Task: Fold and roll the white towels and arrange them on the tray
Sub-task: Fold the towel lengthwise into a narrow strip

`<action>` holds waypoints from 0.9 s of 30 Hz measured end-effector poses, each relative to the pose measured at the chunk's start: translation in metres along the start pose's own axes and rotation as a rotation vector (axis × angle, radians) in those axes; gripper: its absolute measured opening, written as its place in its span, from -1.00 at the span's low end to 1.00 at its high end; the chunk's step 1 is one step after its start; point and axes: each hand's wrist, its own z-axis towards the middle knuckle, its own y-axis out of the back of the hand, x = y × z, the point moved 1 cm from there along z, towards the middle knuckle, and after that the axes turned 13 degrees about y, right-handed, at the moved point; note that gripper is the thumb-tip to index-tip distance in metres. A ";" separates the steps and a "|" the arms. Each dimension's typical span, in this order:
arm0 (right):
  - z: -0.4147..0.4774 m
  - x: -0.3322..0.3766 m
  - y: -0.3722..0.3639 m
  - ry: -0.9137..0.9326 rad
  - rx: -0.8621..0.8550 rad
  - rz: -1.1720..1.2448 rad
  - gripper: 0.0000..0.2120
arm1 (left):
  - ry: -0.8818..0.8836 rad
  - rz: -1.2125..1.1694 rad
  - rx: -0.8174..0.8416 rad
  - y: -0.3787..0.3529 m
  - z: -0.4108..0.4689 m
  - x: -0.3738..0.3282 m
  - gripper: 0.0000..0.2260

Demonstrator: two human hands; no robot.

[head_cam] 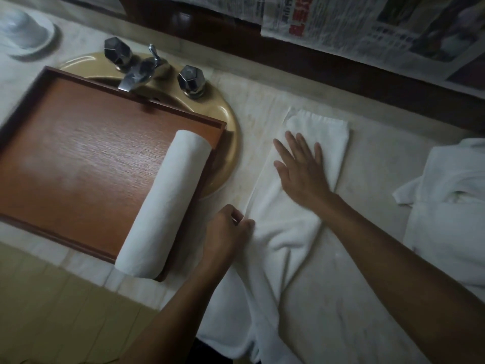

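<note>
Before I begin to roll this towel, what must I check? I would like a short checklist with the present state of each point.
1. Towel lies flat and even: not ok, smooth at the far end, bunched near the left hand.
2. Right hand presses flat on the towel: ok.
3. Left hand pinches the towel's edge: ok.
4. Tray has bare room beside the rolled towel: ok.
5. Tray sits steady over the sink: cannot tell.
</note>
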 end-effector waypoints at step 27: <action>-0.026 0.026 -0.008 0.083 -0.099 0.005 -0.53 | -0.072 0.011 -0.108 0.002 -0.007 0.008 -0.77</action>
